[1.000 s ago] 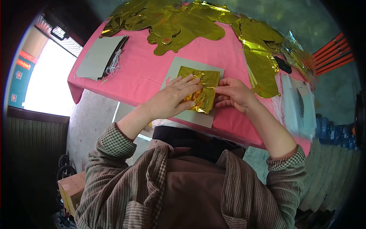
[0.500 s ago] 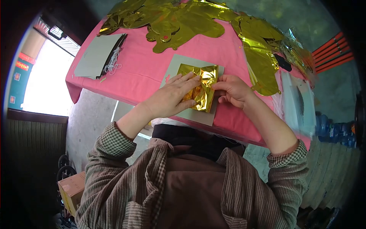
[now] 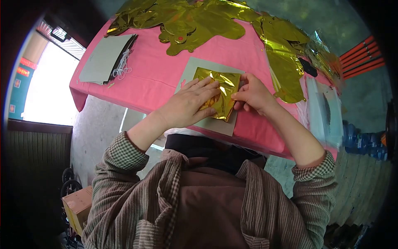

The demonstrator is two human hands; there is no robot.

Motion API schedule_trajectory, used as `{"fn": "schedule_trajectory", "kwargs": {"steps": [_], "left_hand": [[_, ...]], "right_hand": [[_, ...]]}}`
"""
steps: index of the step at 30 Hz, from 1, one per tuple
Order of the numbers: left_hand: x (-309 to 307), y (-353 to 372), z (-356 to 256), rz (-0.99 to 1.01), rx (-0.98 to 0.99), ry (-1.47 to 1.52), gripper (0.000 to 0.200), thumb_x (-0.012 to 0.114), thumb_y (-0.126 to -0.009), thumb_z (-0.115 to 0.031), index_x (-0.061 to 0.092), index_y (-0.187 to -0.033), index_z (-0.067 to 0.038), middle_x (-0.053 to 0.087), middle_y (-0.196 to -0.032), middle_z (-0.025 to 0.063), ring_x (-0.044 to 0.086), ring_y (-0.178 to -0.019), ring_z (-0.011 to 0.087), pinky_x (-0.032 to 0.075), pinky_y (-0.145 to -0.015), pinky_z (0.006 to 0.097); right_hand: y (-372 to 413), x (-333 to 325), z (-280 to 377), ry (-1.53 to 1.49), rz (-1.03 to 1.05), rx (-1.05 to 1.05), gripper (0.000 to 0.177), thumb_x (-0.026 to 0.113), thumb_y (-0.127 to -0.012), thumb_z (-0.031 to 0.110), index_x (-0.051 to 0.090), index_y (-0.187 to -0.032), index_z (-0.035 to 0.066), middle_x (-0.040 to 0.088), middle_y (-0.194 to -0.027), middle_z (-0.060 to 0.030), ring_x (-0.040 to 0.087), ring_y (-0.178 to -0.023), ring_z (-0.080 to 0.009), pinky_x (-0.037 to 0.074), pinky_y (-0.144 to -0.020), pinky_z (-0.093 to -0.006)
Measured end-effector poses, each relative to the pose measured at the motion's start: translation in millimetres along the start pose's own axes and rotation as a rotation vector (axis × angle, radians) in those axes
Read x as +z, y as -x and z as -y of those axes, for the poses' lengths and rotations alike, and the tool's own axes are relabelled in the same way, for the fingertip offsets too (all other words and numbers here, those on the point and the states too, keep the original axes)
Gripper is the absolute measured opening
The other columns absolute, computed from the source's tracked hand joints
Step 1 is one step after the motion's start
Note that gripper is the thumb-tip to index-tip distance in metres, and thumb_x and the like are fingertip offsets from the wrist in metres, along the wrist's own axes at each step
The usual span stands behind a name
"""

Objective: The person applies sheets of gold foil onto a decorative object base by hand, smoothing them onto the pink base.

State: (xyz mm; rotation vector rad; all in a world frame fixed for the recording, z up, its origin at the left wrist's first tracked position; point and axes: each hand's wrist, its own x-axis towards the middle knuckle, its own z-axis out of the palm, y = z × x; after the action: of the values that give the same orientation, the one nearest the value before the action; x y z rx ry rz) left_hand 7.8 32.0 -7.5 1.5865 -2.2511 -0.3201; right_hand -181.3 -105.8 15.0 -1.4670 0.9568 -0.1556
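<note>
A folded gold foil balloon (image 3: 226,89) lies on a grey card (image 3: 195,66) near the front edge of the pink-covered table. My left hand (image 3: 190,101) rests flat across the foil's left part, fingers stretched out and slightly apart. At the foil's right edge, my right hand (image 3: 253,96) pinches the rim between thumb and bent fingers. Creases run over the shiny surface. The card shows around the foil, with a small red hook-shaped mark (image 3: 183,83) on its left side.
More flat gold foil balloons (image 3: 203,31) are spread along the table's far side. A stack of grey cards (image 3: 103,58) with white strings (image 3: 122,66) lies at left. Clear plastic bags (image 3: 325,110) and a black object (image 3: 307,67) are at right. The pink cloth (image 3: 151,62) covers the table.
The foil's right side has been smoothed flatter and looks wider at the top. My right hand has shifted slightly along that edge; my left hand stays pressed in place.
</note>
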Motion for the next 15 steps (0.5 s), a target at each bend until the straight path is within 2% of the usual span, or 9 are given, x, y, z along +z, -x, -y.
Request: {"fn": "schedule_trajectory", "kwargs": {"steps": [2, 7, 12, 15], "left_hand": [[-2.0, -1.3, -3.2, 0.003, -0.009, -0.004, 0.052, 0.058, -0.089, -0.031, 0.044, -0.132, -0.006, 0.04, -0.142, 0.014, 0.03, -0.137, 0.0313, 0.023, -0.111, 0.0492], [-3.9, -10.0, -12.4, 0.017, -0.06, -0.05, 0.051, 0.058, -0.089, -0.036, 0.048, -0.126, -0.003, 0.043, -0.14, 0.0142, 0.035, -0.133, 0.0319, 0.028, -0.108, 0.0475], [2.5, -11.1, -16.8, -0.084, -0.028, -0.147, 0.055, 0.061, -0.085, -0.041, 0.05, -0.122, -0.001, 0.047, -0.134, 0.0152, 0.038, -0.131, 0.0315, 0.029, -0.106, 0.0455], [6.8, -10.1, -18.1, -0.113, -0.035, -0.159, 0.056, 0.062, -0.084, -0.041, 0.05, -0.121, -0.001, 0.048, -0.132, 0.0152, 0.038, -0.13, 0.0314, 0.029, -0.107, 0.0451]], "right_hand": [[-0.9, -0.2, 0.9, 0.019, 0.006, -0.003, 0.057, 0.065, -0.078, -0.002, 0.033, -0.126, -0.001, 0.062, -0.078, -0.0119, 0.064, -0.054, -0.018, 0.04, -0.033, -0.0216], [-1.6, 0.0, 2.2, 0.032, 0.015, 0.002, 0.06, 0.065, -0.078, -0.002, 0.031, -0.128, -0.001, 0.062, -0.079, -0.0121, 0.065, -0.055, -0.0186, 0.04, -0.034, -0.0214], [-2.0, -2.7, 4.7, 0.045, 0.031, 0.006, 0.063, 0.067, -0.077, 0.0, 0.032, -0.129, -0.001, 0.062, -0.077, -0.0115, 0.064, -0.053, -0.0173, 0.039, -0.035, -0.0215], [-8.1, -4.9, 2.7, 0.184, 0.047, -0.03, 0.067, 0.07, -0.075, 0.003, 0.031, -0.13, 0.0, 0.062, -0.074, -0.0099, 0.06, -0.049, -0.0151, 0.038, -0.036, -0.0227]]}}
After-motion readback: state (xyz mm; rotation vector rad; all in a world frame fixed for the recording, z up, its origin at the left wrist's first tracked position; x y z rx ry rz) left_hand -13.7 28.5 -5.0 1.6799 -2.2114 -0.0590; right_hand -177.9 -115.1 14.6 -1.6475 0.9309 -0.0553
